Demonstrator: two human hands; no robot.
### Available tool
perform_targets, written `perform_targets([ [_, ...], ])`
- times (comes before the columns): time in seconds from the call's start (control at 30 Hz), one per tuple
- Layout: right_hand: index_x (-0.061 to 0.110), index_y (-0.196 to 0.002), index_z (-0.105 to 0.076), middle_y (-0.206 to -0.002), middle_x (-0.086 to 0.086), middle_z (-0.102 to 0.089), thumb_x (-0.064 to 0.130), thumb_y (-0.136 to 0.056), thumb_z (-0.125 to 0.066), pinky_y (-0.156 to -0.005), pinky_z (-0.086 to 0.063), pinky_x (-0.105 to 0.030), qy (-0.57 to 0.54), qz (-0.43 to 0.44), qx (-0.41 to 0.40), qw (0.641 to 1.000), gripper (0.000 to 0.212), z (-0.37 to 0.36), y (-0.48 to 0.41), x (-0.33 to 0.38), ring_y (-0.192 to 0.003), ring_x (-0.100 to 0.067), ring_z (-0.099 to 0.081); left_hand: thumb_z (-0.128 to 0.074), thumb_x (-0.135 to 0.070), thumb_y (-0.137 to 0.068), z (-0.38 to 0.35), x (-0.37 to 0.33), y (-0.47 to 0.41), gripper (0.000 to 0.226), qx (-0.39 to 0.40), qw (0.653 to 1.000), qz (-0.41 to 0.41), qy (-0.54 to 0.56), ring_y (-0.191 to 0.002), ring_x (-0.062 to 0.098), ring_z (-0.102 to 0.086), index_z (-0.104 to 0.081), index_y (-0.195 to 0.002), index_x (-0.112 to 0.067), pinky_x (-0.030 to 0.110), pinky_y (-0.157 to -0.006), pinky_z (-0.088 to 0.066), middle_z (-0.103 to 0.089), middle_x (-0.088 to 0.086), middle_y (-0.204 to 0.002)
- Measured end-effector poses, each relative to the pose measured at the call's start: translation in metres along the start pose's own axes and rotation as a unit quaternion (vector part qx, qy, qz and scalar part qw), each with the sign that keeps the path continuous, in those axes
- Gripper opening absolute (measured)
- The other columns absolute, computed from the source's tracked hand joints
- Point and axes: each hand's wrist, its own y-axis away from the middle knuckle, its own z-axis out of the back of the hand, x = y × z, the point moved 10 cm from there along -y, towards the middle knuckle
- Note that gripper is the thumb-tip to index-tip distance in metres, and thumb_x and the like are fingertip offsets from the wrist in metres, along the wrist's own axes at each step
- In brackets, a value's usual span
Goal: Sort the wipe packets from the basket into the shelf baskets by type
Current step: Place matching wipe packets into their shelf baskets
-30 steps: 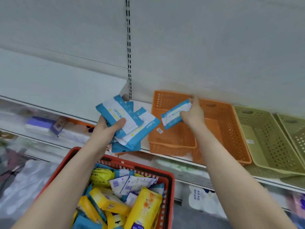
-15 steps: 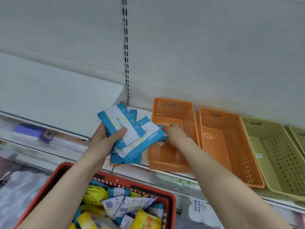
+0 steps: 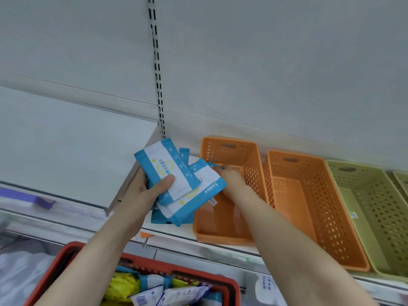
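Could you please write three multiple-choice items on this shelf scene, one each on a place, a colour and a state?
1. Where is the right hand?
A. In the leftmost orange basket
B. In the green basket
C. In the red basket

2. What colour are the edges of the packets in the left hand?
A. Yellow
B. Blue
C. Purple

3. What is the state of the second orange basket?
A. Full of packets
B. Tipped over
C. Empty, as far as it shows

Key:
1 A: the right hand reaches inside the leftmost orange basket, not the green basket or the red basket.
2 B: the packets gripped by the left hand are white with blue edges.
3 C: the second orange basket stands upright with a bare floor.
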Motion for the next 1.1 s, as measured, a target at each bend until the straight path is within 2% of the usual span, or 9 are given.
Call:
perform_targets([
  [0.1, 0.035, -0.147, -0.037, -0.156, -0.004, -0.031, 0.032, -0.098, -0.046, -0.109, -0.037, -0.045, 0.036, 0.044, -0.001, 0.998, 0.050, 0.004, 0.012, 0.001, -0.137, -0.035, -0.033, -0.067, -0.019, -0.089, -0.005, -0.001, 0.000, 0.046, 0.012, 1.000, -0.003, -0.006, -0.108, 0.018, -0.069, -0.052, -0.132, -0.027, 0.044, -0.088, -0.056, -0.071, -0.004, -0.120],
  [0.3, 0.028, -0.143, -0.042, -0.143, -0.008, -0.044, 0.026, -0.097, -0.050, -0.104, -0.043, -0.043, 0.082, 0.070, -0.038, 0.993, 0.047, 0.011, 0.016, 0.002, -0.131, -0.034, -0.043, -0.071, -0.029, -0.080, -0.013, 0.006, 0.003, 0.058, 0.036, 0.999, 0.012, -0.002, -0.108, 0.016, -0.069, -0.051, -0.134, -0.028, 0.033, -0.082, -0.058, -0.071, -0.006, -0.121],
  [0.4, 0.025, -0.134, -0.057, -0.134, -0.008, -0.058, 0.021, -0.093, -0.057, -0.097, -0.045, -0.034, -0.096, 0.045, -0.084, 0.991, 0.042, 0.036, 0.022, -0.001, -0.119, -0.029, -0.056, -0.071, -0.028, -0.080, -0.013, 0.008, 0.005, 0.059, 0.038, 0.999, 0.011, 0.003, -0.108, 0.014, -0.069, -0.050, -0.135, -0.027, 0.031, -0.082, -0.059, -0.071, -0.007, -0.120],
  [0.5, 0.015, -0.104, -0.067, -0.106, -0.011, -0.071, 0.029, -0.098, -0.053, -0.069, -0.052, -0.030, -0.429, -0.039, -0.130, 0.893, 0.021, 0.077, 0.067, -0.010, -0.082, -0.022, -0.067, -0.071, -0.027, -0.082, -0.011, 0.009, 0.005, 0.057, 0.023, 1.000, 0.011, 0.011, -0.109, 0.013, -0.068, -0.050, -0.135, -0.029, 0.033, -0.084, -0.057, -0.070, -0.008, -0.121],
  [0.57, 0.012, -0.093, -0.069, -0.084, -0.006, -0.071, 0.049, -0.096, -0.051, -0.051, -0.049, -0.023, -0.552, -0.057, -0.045, 0.830, 0.041, 0.081, 0.101, 0.002, -0.065, -0.015, -0.064, -0.069, -0.024, -0.086, -0.012, 0.009, 0.005, 0.052, 0.012, 1.000, 0.005, 0.016, -0.106, 0.010, -0.069, -0.050, -0.133, -0.030, 0.031, -0.081, -0.058, -0.070, -0.010, -0.119],
  [0.7, 0.009, -0.098, -0.065, -0.076, -0.002, -0.068, 0.018, -0.089, -0.070, -0.043, -0.046, -0.016, -0.616, 0.016, -0.001, 0.787, 0.014, 0.085, 0.148, 0.029, -0.058, -0.007, -0.061, -0.065, -0.018, -0.092, -0.015, 0.006, 0.006, 0.045, 0.003, 1.000, -0.012, 0.021, -0.102, 0.006, -0.069, -0.048, -0.132, -0.030, 0.022, -0.070, -0.058, -0.070, -0.014, -0.115],
  [0.9, 0.011, -0.105, -0.061, -0.094, -0.011, -0.070, -0.003, -0.084, -0.069, -0.053, -0.055, -0.020, -0.667, 0.005, 0.080, 0.741, 0.026, 0.067, 0.162, 0.036, -0.068, -0.014, -0.069, -0.062, -0.014, -0.095, -0.009, 0.009, 0.010, 0.052, -0.024, 0.999, -0.021, 0.024, -0.109, 0.010, -0.067, -0.042, -0.142, -0.022, 0.027, -0.078, -0.059, -0.065, -0.005, -0.127],
  [1.03, 0.020, -0.090, -0.061, -0.084, -0.001, -0.067, -0.003, -0.094, -0.053, -0.054, -0.051, -0.022, -0.760, -0.024, -0.065, 0.646, 0.025, 0.088, 0.152, 0.003, -0.064, -0.009, -0.064, -0.061, -0.013, -0.096, -0.005, 0.002, 0.010, 0.046, -0.038, 0.998, -0.026, 0.030, -0.108, 0.013, -0.068, -0.045, -0.138, -0.017, 0.031, -0.082, -0.059, -0.066, -0.001, -0.126],
  [1.1, 0.021, -0.084, -0.060, -0.076, 0.005, -0.064, -0.005, -0.094, -0.047, -0.052, -0.041, -0.022, -0.699, -0.037, -0.203, 0.685, 0.031, 0.113, 0.149, -0.037, -0.060, -0.007, -0.056, -0.061, -0.012, -0.096, -0.001, -0.003, 0.010, 0.034, -0.045, 0.998, -0.029, 0.028, -0.109, 0.014, -0.066, -0.049, -0.126, -0.023, 0.035, -0.087, -0.057, -0.066, -0.003, -0.123],
])
